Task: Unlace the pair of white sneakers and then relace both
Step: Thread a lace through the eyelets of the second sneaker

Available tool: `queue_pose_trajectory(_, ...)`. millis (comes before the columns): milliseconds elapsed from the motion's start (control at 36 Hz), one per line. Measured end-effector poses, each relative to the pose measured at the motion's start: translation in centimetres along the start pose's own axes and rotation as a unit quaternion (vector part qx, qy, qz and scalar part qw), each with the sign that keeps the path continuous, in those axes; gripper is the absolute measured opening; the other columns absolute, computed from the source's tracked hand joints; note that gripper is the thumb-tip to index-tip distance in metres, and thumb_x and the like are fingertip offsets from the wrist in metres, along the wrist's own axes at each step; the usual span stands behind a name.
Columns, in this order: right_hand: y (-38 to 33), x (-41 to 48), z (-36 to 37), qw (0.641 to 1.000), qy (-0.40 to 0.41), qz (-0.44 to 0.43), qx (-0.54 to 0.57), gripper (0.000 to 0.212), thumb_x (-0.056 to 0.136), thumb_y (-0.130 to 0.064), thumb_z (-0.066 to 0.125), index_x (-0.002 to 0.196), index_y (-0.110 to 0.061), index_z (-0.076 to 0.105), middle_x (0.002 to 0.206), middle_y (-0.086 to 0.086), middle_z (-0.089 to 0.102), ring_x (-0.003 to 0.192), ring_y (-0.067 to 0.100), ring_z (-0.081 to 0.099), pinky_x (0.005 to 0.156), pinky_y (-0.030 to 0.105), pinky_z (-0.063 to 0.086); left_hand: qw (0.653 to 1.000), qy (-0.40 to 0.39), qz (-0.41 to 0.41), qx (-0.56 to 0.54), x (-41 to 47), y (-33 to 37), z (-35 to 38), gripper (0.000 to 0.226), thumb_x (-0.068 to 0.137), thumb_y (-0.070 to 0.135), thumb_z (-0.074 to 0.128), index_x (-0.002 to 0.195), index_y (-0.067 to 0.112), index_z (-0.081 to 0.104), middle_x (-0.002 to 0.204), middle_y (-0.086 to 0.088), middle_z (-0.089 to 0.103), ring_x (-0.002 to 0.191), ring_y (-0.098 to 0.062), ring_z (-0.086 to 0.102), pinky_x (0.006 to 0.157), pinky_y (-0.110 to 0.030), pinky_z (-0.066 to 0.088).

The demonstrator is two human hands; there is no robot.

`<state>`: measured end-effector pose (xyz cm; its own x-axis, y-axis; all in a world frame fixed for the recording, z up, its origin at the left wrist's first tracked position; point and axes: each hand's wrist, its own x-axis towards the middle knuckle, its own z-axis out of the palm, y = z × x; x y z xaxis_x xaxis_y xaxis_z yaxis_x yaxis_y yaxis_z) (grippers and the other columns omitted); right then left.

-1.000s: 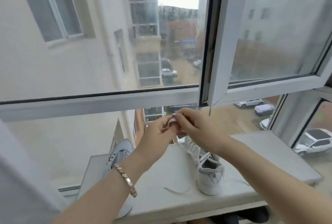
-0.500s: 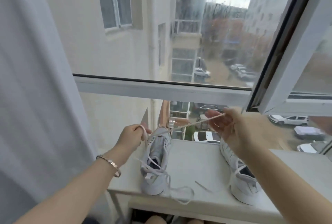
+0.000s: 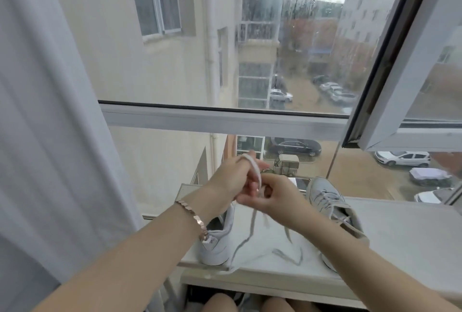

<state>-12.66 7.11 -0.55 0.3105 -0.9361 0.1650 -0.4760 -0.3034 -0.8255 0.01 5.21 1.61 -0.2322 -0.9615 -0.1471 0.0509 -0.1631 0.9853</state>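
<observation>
Above windowsill [image 3: 400, 231], left hand [image 3: 231, 178] raised, grip curled on lace [image 3: 255, 170] looped over forefinger; right hand [image 3: 278, 198] pinching same lace.

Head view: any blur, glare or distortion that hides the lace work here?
Head view: soft, even daylight, no glare; wide-angle bowing tilts the window frame; rain streaks smear the glass; the left hand and right hand look slightly soft, yet the lace looped over the left one reads clearly.

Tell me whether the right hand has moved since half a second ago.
Yes. The right hand has gone left: it was over the toe of the right sneaker, and now sits to that sneaker's left, against the left hand, on the lace.
</observation>
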Motion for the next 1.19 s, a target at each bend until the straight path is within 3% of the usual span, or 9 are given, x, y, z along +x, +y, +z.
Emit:
queue_pose_trajectory(83, 0.6, 0.1, -0.7, 0.998, 0.062, 0.029, 0.012, 0.030, 0.083, -0.033, 0.065, 0.059, -0.017, 0.058, 0.039, -0.011, 0.028, 0.039, 0.006, 0.024, 0.043, 0.016, 0.018, 0.998, 0.007, 0.048, -0.028, 0.2, -0.1, -0.3, 0.023, 0.093, 0.001, 0.042, 0.107, 0.012, 0.057, 0.069, -0.007, 0.062, 0.058, -0.016, 0.062, 0.055, -0.025, 0.053)
queue_pose_trajectory(139, 1.3, 0.1, -2.1, 0.994, 0.090, 0.063, -0.013, 0.033, 0.091, -0.029, 0.056, 0.058, -0.022, 0.060, 0.038, -0.011, 0.030, 0.035, 0.005, 0.025, 0.039, 0.015, 0.019, 0.990, 0.083, 0.051, 0.104, 0.7, -1.3, -1.8, 0.034, 0.090, 0.003, 0.048, 0.122, 0.017, 0.050, 0.091, -0.004, 0.061, 0.071, -0.014, 0.063, 0.066, -0.028, 0.055)
queue_pose_trajectory(278, 1.8, -0.7, -6.8, 0.980, 0.154, 0.095, -0.078, 0.038, 0.095, -0.018, 0.047, 0.059, -0.019, 0.059, 0.036, -0.008, 0.039, 0.034, 0.004, 0.029, 0.040, 0.019, 0.023, 0.838, 0.157, -0.114, 0.509, 1.6, -7.0, -6.5, 0.056, 0.087, 0.030, 0.056, 0.135, 0.011, 0.033, 0.130, -0.015, 0.041, 0.117, -0.032, 0.045, 0.091, -0.034, 0.039)
queue_pose_trajectory(389, 1.3, -1.6, -9.7, 0.967, 0.189, 0.081, -0.152, 0.034, 0.094, -0.016, 0.047, 0.067, -0.005, 0.064, 0.038, -0.007, 0.041, 0.035, 0.006, 0.032, 0.040, 0.021, 0.026, 0.877, 0.138, -0.089, 0.453, 1.6, -9.0, -7.4, 0.003, 0.088, 0.020, 0.052, 0.086, 0.018, 0.052, 0.090, -0.006, 0.060, 0.087, -0.026, 0.059, 0.061, -0.025, 0.037)
queue_pose_trajectory(694, 5.9, -1.7, -9.5, 0.932, 0.130, 0.187, -0.284, 0.030, 0.092, -0.016, 0.052, 0.066, -0.006, 0.063, 0.053, -0.005, 0.050, 0.047, 0.009, 0.042, 0.044, 0.021, 0.029, 0.885, 0.099, -0.006, 0.455, -1.2, -11.1, -2.6, 0.027, 0.080, 0.017, 0.055, 0.056, 0.021, 0.044, 0.054, 0.007, 0.044, 0.050, -0.008, 0.039, 0.044, -0.019, 0.024)
queue_pose_trajectory(806, 7.8, -1.0, -8.0, 0.931, -0.013, 0.285, -0.227, 0.030, 0.081, -0.010, 0.062, 0.108, 0.002, 0.066, 0.107, 0.016, 0.066, 0.095, 0.026, 0.063, 0.077, 0.028, 0.049, 0.872, 0.087, 0.000, 0.481, -1.5, -11.7, -1.5, 0.022, 0.080, 0.019, 0.053, 0.060, 0.021, 0.043, 0.063, 0.002, 0.047, 0.057, -0.015, 0.042, 0.047, -0.024, 0.028)
queue_pose_trajectory(917, 8.8, -0.4, -6.3, 0.954, 0.042, 0.244, -0.171, 0.016, 0.087, -0.020, 0.057, 0.095, -0.018, 0.072, 0.082, 0.003, 0.070, 0.073, 0.017, 0.062, 0.066, 0.023, 0.045, 0.858, 0.080, -0.025, 0.506, -0.9, -11.6, -1.3, 0.005, 0.081, 0.027, 0.053, 0.082, 0.023, 0.053, 0.091, -0.002, 0.053, 0.073, -0.019, 0.052, 0.057, -0.026, 0.037)
queue_pose_trajectory(1000, 9.2, 0.3, -4.5, 0.971, 0.104, 0.194, -0.094, 0.026, 0.088, -0.028, 0.061, 0.063, -0.021, 0.064, 0.050, -0.010, 0.058, 0.039, 0.001, 0.042, 0.040, 0.009, 0.030, 0.872, 0.074, -0.027, 0.482, 0.5, -11.5, -1.1, 0.033, 0.084, 0.027, 0.053, 0.117, 0.021, 0.053, 0.117, 0.000, 0.048, 0.100, -0.019, 0.054, 0.081, -0.028, 0.044)
queue_pose_trajectory(1194, 9.3, 2.0, -0.5, 0.973, 0.051, 0.213, 0.071, 0.011, 0.090, -0.004, 0.054, 0.090, -0.013, 0.059, 0.074, 0.002, 0.068, 0.049, -0.001, 0.060, 0.044, 0.010, 0.042, 0.902, 0.058, -0.045, 0.425, 4.0, -11.4, -0.4, 0.048, 0.087, 0.011, 0.049, 0.135, 0.015, 0.046, 0.139, -0.002, 0.045, 0.126, -0.018, 0.043, 0.101, -0.026, 0.035)
